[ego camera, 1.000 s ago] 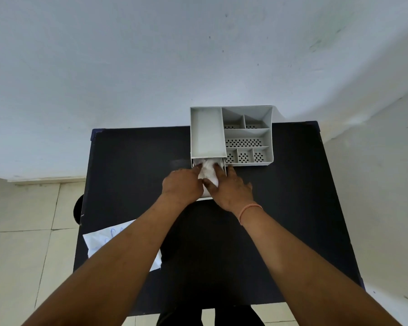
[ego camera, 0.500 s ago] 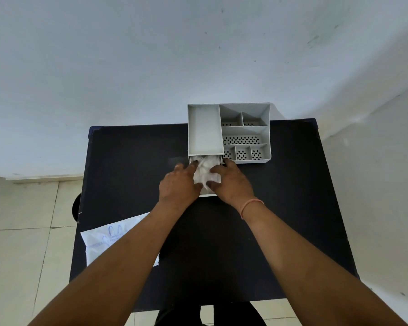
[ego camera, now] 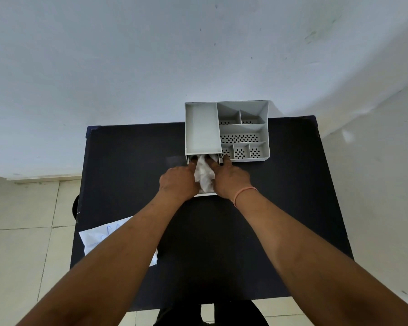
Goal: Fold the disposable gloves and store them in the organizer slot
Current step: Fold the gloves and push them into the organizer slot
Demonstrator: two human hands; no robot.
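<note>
Nearest the camera, two bare forearms reach out over a black table (ego camera: 280,231). Close to the table's near-left corner there's a white sheet of paper (ego camera: 97,238) with blue scribbles on it, hanging a bit over the left edge and partly covered by the left forearm.

Further in, toward the far half of the table, both hands come together on a crumpled white bundle of disposable gloves (ego camera: 204,176). The left hand (ego camera: 178,183) presses against the bundle's left side with its fingers curled in around it, the right hand (ego camera: 231,181) does the same on the right side, so the gloves are pinched between the two. The right wrist has a thin pink band (ego camera: 244,192) on it. The fingertips and the top of the bundle poke into the open pull-out drawer slot at the front-left of the grey organizer (ego camera: 226,130), with most of the bundle sitting over the drawer's white front lip.

The organizer itself sits at the far edge of the table, right of centre, against the pale wall (ego camera: 151,55). Its left side is one long plain tray, the right side is split into smaller compartments with perforated bottoms.
</note>
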